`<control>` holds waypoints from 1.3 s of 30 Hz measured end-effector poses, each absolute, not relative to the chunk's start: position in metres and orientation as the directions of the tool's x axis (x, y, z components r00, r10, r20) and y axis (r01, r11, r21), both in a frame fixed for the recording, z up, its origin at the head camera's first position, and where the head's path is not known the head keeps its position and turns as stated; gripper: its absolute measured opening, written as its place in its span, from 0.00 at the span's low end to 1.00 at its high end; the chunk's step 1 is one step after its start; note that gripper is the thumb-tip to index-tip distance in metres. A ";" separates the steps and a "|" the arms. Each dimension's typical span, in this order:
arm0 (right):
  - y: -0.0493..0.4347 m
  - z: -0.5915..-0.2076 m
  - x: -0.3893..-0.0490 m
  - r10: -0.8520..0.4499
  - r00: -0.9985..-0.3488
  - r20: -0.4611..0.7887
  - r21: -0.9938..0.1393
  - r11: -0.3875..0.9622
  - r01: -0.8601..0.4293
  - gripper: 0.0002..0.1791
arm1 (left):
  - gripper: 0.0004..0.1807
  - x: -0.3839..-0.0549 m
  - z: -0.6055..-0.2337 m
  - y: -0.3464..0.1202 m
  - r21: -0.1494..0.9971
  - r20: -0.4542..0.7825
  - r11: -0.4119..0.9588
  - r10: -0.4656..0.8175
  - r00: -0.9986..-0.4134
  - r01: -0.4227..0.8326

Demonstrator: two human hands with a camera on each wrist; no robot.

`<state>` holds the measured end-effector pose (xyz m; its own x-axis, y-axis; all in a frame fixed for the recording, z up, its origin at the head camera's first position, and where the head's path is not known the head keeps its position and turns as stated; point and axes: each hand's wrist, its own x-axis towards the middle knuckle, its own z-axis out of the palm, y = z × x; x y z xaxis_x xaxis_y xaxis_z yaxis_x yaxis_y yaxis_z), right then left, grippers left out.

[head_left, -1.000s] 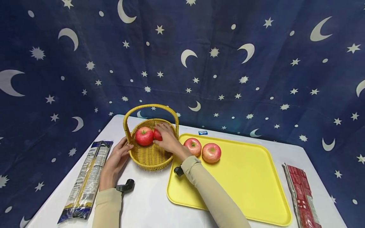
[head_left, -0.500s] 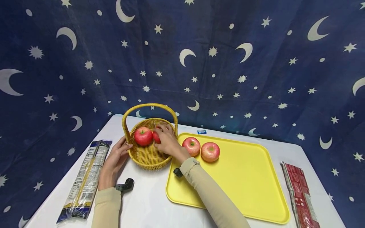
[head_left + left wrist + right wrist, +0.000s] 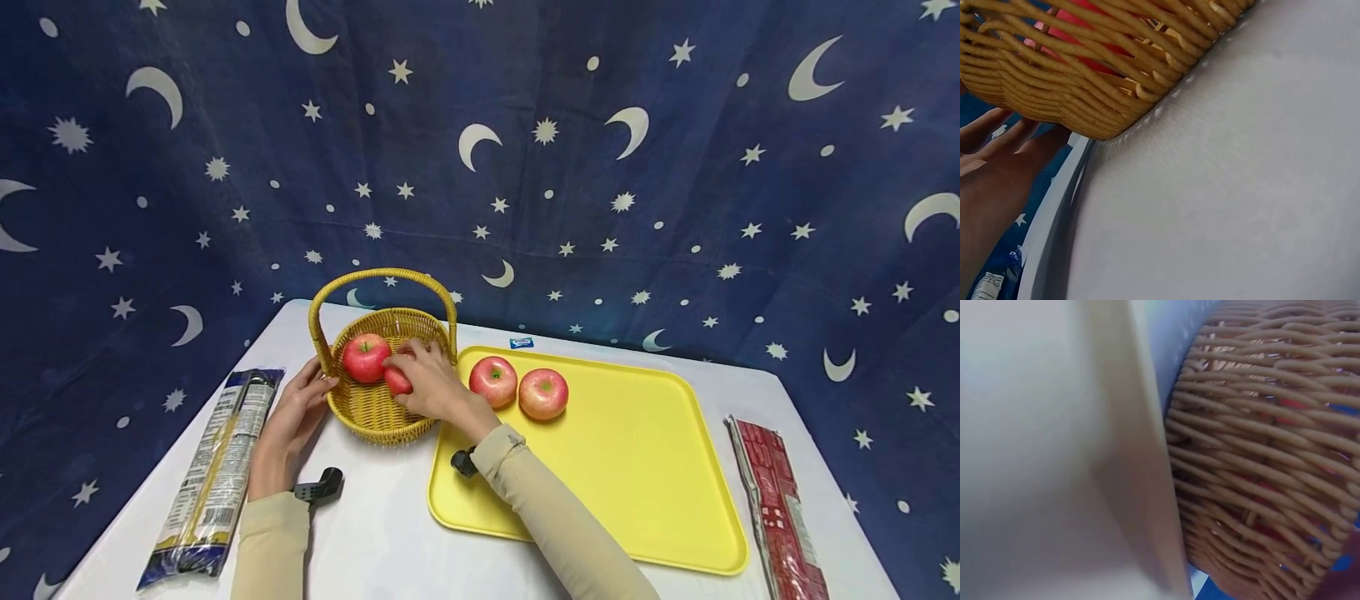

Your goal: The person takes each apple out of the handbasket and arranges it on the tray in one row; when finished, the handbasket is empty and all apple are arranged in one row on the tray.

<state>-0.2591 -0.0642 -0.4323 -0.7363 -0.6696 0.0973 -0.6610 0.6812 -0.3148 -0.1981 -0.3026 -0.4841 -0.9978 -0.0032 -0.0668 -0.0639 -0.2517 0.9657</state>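
Observation:
A round wicker basket [image 3: 390, 435] with a tall arched handle stands left of centre on the table. One red apple [image 3: 366, 358] lies inside it at the left. My right hand [image 3: 431, 385] reaches in over the basket's right rim and grips a second red apple [image 3: 397, 381], which its fingers partly cover. My left hand [image 3: 294, 412] touches the basket's left side near the foot of the handle, fingers along the outer wall. In the left wrist view, fingers [image 3: 997, 140] meet the woven wall. The right wrist view shows basket weave [image 3: 1266, 444] with red behind it; the right hand's fingers are hidden there.
A yellow tray [image 3: 630, 467] sits right of the basket, bearing two pinkish apples [image 3: 493, 382] at its far left corner. A long plastic-wrapped pack [image 3: 217, 475] lies at the left, a red pack [image 3: 776, 504] at the far right. A small blue packet [image 3: 521, 342] lies behind the tray.
My right hand has drawn the gripped apple nearer to me inside the basket, away from its far right wall. My left hand stays at the basket's side. The head view has shifted slightly.

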 end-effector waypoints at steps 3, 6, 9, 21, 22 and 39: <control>-0.063 -0.434 -0.257 -0.679 -0.727 0.103 -0.375 0.651 -0.661 0.30 | 0.40 -0.198 -0.483 -0.302 0.966 -0.071 -0.249 -0.004 -0.997 -0.068; -0.061 -0.436 -0.255 -0.685 -0.722 0.093 -0.422 0.630 -0.652 0.33 | 0.40 -0.198 -0.483 -0.302 0.966 -0.086 -0.245 -0.011 -0.996 -0.080; -0.059 -0.438 -0.255 -0.689 -0.720 0.076 -0.446 0.623 -0.643 0.37 | 0.40 -0.198 -0.482 -0.302 0.966 -0.092 -0.245 -0.014 -0.996 -0.085; -0.053 -0.442 -0.249 -0.640 -0.754 0.146 -0.491 0.615 -0.617 0.43 | 0.40 -0.200 -0.484 -0.301 0.964 -0.069 -0.258 -0.009 -0.998 -0.064; -0.053 -0.442 -0.248 -0.633 -0.757 0.164 -0.501 0.607 -0.616 0.44 | 0.40 -0.199 -0.484 -0.301 0.963 -0.069 -0.263 -0.013 -0.998 -0.063; -0.005 -0.423 -0.210 -0.474 -0.841 0.260 -0.813 0.362 -0.455 0.49 | 0.40 -0.198 -0.481 -0.300 0.970 -0.100 -0.224 -0.019 -0.995 -0.093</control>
